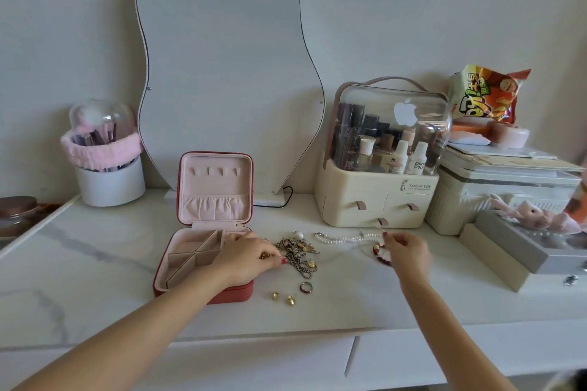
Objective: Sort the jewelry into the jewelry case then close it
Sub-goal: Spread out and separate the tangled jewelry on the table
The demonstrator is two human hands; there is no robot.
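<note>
A red jewelry case (pixel 203 292) with a pink lining stands open on the marble top, lid upright. My left hand (pixel 246 259) lies over the case's right side and pinches a small gold piece at the edge of a tangled pile of chains (pixel 298 252). My right hand (pixel 406 252) pinches the right end of a pearl necklace (pixel 343 238), above a red and white bracelet (pixel 381 255). A dark ring (pixel 306 287) and two gold earrings (pixel 282 298) lie loose in front of the pile.
A wavy mirror (pixel 228 79) leans on the wall behind the case. A cream cosmetics organiser (pixel 378 197) stands at the right, with boxes and a grey case (pixel 521 244) beyond it. A brush holder (pixel 108 181) stands at the left. The desk's front edge runs below.
</note>
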